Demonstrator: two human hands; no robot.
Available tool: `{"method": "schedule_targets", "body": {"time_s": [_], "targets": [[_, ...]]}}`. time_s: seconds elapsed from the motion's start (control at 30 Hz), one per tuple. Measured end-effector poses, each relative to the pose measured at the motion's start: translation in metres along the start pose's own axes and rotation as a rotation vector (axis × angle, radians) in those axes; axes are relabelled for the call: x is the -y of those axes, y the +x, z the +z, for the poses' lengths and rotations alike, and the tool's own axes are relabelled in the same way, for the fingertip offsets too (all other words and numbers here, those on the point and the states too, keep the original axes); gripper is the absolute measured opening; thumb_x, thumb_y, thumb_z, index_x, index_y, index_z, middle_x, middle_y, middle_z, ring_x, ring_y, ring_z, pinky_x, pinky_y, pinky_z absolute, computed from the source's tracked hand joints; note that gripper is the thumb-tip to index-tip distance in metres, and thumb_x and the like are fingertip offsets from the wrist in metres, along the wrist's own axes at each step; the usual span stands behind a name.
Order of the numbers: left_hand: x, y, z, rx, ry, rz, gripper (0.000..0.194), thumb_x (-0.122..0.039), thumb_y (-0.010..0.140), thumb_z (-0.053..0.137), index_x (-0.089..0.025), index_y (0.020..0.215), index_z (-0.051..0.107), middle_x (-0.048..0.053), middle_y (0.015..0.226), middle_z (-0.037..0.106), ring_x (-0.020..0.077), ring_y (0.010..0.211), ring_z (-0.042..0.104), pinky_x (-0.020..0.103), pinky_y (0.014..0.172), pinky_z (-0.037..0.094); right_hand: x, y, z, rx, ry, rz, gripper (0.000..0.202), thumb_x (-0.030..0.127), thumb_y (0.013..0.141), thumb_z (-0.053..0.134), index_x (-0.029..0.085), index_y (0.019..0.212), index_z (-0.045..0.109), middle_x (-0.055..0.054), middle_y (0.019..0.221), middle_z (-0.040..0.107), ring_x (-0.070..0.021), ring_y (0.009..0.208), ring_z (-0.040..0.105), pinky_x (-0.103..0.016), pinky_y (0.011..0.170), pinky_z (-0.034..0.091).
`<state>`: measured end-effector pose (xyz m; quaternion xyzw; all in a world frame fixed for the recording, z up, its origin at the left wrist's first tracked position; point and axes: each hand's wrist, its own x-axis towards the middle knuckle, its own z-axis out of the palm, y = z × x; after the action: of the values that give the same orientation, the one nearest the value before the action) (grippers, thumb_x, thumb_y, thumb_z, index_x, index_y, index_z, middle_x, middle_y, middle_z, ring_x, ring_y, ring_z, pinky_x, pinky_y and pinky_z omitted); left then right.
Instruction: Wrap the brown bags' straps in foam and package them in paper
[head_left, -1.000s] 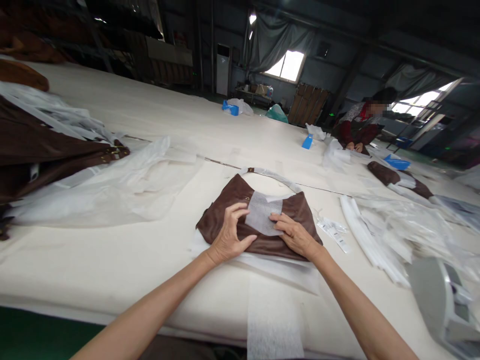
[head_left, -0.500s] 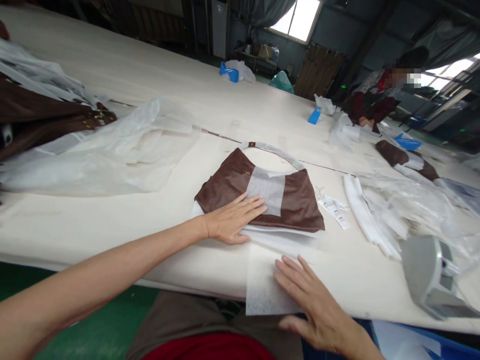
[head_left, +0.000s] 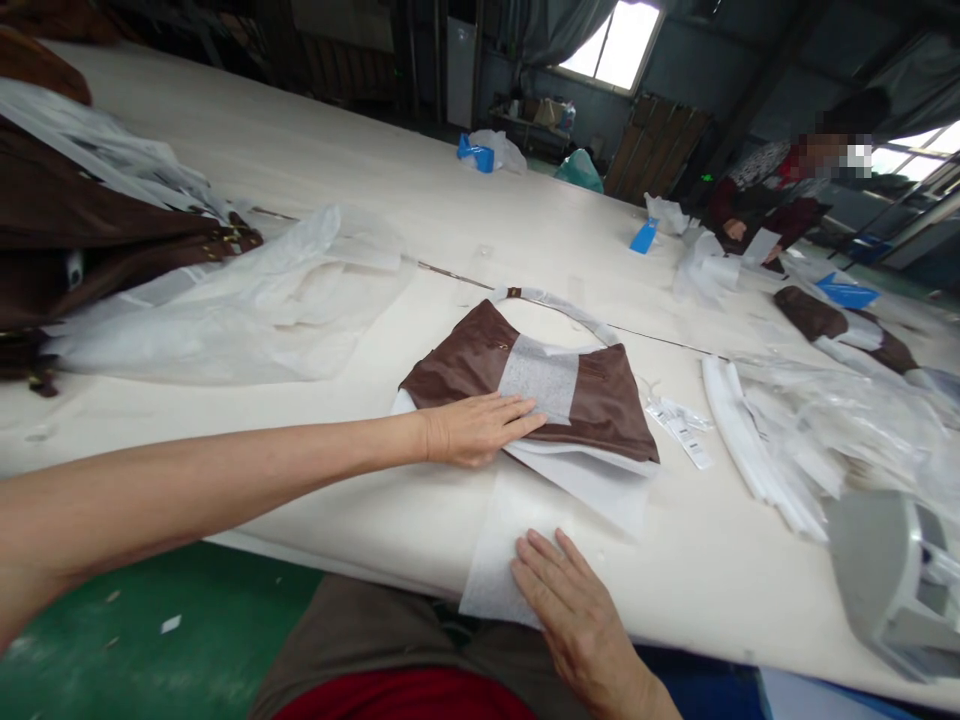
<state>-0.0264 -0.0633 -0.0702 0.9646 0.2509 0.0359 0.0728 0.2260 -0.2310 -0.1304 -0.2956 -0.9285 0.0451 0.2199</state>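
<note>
A brown handbag [head_left: 457, 360] lies flat on the white-covered table, its handle [head_left: 562, 302] wrapped in white material and curving away from me. A whitish translucent strip [head_left: 536, 375] runs across its middle. My left hand [head_left: 480, 428] rests with fingers stretched on the bag's near edge and the strip's lower end. White sheets [head_left: 592, 480] stick out from under the bag. Nearer to me, my right hand [head_left: 574, 605] lies open, fingers extended, over a thin white sheet [head_left: 495, 570] at the table's front edge. Neither hand grips anything.
White tags [head_left: 682, 430] lie right of the bag, beside white padded strips [head_left: 757, 450] and clear plastic. A grey tape dispenser [head_left: 885, 570] stands at the right front. Brown bags [head_left: 97, 220] and plastic wrap [head_left: 255, 310] fill the left. A co-worker [head_left: 780, 190] stands at the far right.
My right hand has moved left and lies lower over the thin sheet, whose near end has shifted left. My left hand stays on the bag. The whole view has swung slightly left.
</note>
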Motion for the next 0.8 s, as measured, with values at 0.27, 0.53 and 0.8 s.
{"method": "schedule_targets", "body": {"time_s": [0.27,0.53,0.8], "targets": [[-0.003,0.004,-0.011,0.022,0.019,0.023,0.084,-0.004,0.075,0.061,-0.013,0.15,0.026,0.022,0.156,0.033,0.0337,0.144,0.034,0.044,0.117,0.033,0.03,0.037,0.014,-0.098,-0.015,-0.036,0.045,0.008,0.086,0.042,0.009,0.128,0.059,-0.013,0.131,0.065,-0.0287,0.131,0.054,-0.047,0.106,0.049],[-0.008,-0.018,0.011,-0.024,-0.086,0.027,0.092,0.003,0.067,0.051,-0.019,0.152,0.024,0.015,0.153,0.037,0.032,0.148,0.024,0.053,0.121,0.024,0.017,0.064,-0.049,-0.175,0.064,-0.071,0.036,0.01,0.095,0.037,0.009,0.124,0.058,-0.013,0.115,0.073,-0.0221,0.111,0.067,-0.034,0.099,0.054],[-0.003,-0.02,-0.013,0.007,-0.362,0.032,0.086,-0.02,0.069,0.063,-0.019,0.15,0.034,0.015,0.151,0.042,0.037,0.14,0.038,0.054,0.115,0.034,-0.081,0.143,-0.072,-0.041,0.264,0.447,0.038,0.037,0.1,0.049,0.019,0.066,0.055,0.003,0.062,0.054,-0.0106,0.057,0.047,-0.023,0.057,0.033]]}}
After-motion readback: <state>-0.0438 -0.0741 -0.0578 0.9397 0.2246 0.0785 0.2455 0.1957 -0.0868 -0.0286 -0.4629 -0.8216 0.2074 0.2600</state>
